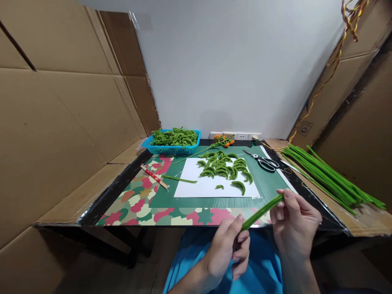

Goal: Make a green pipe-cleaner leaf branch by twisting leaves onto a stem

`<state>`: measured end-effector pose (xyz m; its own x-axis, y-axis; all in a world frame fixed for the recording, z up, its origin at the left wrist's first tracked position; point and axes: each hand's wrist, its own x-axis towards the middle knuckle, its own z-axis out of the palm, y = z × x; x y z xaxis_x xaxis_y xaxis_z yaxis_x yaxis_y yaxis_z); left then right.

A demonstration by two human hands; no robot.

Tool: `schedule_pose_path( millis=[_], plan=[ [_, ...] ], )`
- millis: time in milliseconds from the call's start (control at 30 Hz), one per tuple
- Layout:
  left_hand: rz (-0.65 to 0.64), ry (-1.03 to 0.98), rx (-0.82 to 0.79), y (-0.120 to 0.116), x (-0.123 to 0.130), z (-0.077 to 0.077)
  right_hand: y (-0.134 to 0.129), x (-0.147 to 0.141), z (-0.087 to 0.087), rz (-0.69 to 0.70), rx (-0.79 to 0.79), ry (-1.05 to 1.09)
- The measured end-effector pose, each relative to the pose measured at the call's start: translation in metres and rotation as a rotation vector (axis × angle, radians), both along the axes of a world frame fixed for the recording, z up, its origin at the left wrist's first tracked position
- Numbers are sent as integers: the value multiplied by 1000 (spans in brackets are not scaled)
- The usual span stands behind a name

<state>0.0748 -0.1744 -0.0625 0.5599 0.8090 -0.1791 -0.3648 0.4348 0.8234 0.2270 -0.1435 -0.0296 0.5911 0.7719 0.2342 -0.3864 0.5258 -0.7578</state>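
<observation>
Bare left hand (226, 246), bare right hand (296, 217), uncovered forearms (196, 277), bright blue garment (263, 265), perhaps an apron

The left hand (226, 247) and right hand (295, 218) hold a slim, fuzzy green bundle (262, 211); curved, fuzzy green pieces (221, 173) lie on rectangular white paper (191, 190).

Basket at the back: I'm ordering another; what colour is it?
The basket is blue, best seen in the head view.

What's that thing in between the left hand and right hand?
In the head view, a fuzzy green bundle slants between the left hand and right hand, pinched by both.
</observation>
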Motion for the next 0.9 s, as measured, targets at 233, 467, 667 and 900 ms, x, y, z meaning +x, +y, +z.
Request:
schedule_pose_path(
  millis=[233, 467, 667, 900],
  plan=[
    [54, -8, 63, -2, 1, -1, 1, -2, -1, -23, 8, 14],
    [-5, -58, -138, -6, 1, 6, 1, -1, 1, 21, -16, 39],
    [24, -69, -129, -7, 2, 5, 2, 1, 1, 12, -41, 41],
    [49, -85, -53, -6, 4, 7, 2, 2, 0, -1, -30, 46]
  ],
)
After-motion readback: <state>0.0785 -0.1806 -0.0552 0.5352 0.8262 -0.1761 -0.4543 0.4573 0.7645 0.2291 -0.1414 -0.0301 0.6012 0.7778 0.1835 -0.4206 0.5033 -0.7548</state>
